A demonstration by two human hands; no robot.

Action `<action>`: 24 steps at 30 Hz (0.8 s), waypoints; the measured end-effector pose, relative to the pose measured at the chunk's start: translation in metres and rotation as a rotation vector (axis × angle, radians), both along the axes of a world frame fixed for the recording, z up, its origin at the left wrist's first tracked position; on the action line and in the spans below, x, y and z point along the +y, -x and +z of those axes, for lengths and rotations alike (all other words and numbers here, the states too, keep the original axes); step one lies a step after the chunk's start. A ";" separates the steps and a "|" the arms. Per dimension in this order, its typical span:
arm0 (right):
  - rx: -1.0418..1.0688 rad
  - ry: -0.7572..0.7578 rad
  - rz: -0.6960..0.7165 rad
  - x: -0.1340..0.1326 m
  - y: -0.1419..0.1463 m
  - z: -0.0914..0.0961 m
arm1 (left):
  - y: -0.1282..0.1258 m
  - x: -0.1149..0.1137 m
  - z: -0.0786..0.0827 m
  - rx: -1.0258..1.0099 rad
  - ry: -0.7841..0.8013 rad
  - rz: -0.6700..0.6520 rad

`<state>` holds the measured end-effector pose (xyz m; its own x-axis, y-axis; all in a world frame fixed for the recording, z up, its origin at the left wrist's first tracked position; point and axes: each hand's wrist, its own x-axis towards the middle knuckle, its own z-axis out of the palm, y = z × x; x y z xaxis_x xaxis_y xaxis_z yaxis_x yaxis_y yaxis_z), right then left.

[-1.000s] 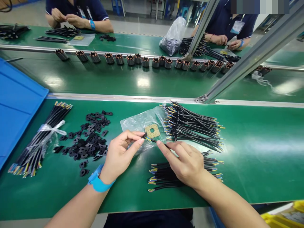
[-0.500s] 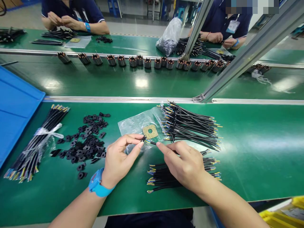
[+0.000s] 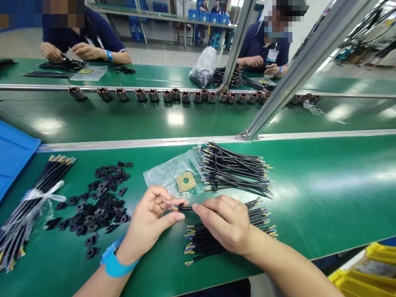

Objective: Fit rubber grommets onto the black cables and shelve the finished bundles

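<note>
Your left hand [image 3: 151,216] and right hand [image 3: 229,222] pinch one black cable [image 3: 185,208] just above the green bench [image 3: 324,198], and the heaps of loose black pieces [image 3: 99,202] and unbundled cables [image 3: 238,173] suggest plenty remains.

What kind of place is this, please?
Probably a factory assembly line for small electric motors. A green conveyor belt carries a row of copper-wound motor parts, piles of black cables lie on the bench, and the left hand and right hand pinch a single cable.
</note>
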<state>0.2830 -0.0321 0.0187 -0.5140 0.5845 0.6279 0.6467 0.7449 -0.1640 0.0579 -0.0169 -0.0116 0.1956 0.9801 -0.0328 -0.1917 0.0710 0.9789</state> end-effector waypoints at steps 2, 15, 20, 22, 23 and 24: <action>0.017 0.005 0.019 -0.001 0.001 -0.001 | -0.002 -0.001 0.000 -0.043 -0.001 0.000; 0.288 0.694 0.130 -0.004 0.009 0.005 | 0.004 -0.007 0.004 0.022 -0.132 -0.141; 0.287 0.640 0.117 -0.006 0.012 -0.001 | 0.003 -0.010 0.001 0.109 -0.122 -0.092; 0.287 0.603 0.123 -0.007 0.014 -0.005 | 0.002 -0.010 0.000 0.123 -0.105 -0.092; 0.287 0.593 0.128 -0.008 0.015 -0.006 | 0.002 -0.010 0.000 0.132 -0.101 -0.103; 0.287 0.593 0.136 -0.008 0.016 -0.006 | 0.001 -0.010 0.000 0.145 -0.103 -0.118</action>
